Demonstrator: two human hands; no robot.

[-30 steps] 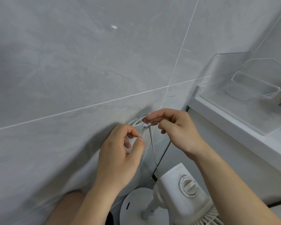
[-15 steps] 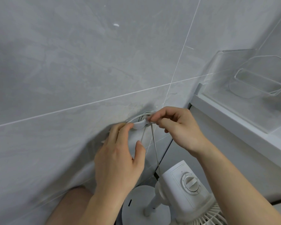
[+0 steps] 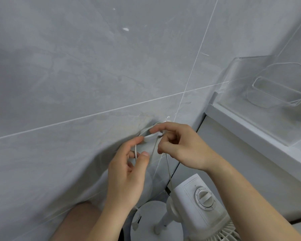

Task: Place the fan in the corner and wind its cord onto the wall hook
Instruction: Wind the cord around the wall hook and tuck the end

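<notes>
Fan position: fan stands low in the corner beside the tiled wall, its round base on the floor, so placement looks done.
Cord position: cord runs up from the fan's back to the wall hook, where a few loops already lie around it.
Left hand: left hand has thumb and fingers curled, pinching a loop of cord just below the hook.
Right hand: right hand has fingertips pinched on the cord right at the hook, the other fingers curled in.
Risk, slipping loops: the hook looks small and smooth, so a slack turn could slide off its lip if either hand lets go too soon.
Risk, overpull: the strand to the fan looks fairly straight; tightening further could tug the light fan or strain the hook's fixing.
Risk, loose end: a plug-like end seems to dangle near the base; left hanging it may unwind the coil.
Materials: glossy grey marbled tiles with thin pale grout; matt white plastic fan with a ribbed dial; thin, pliant, pale rubbery cord.
Nearby: clear acrylic shelf on a white ledge.
</notes>
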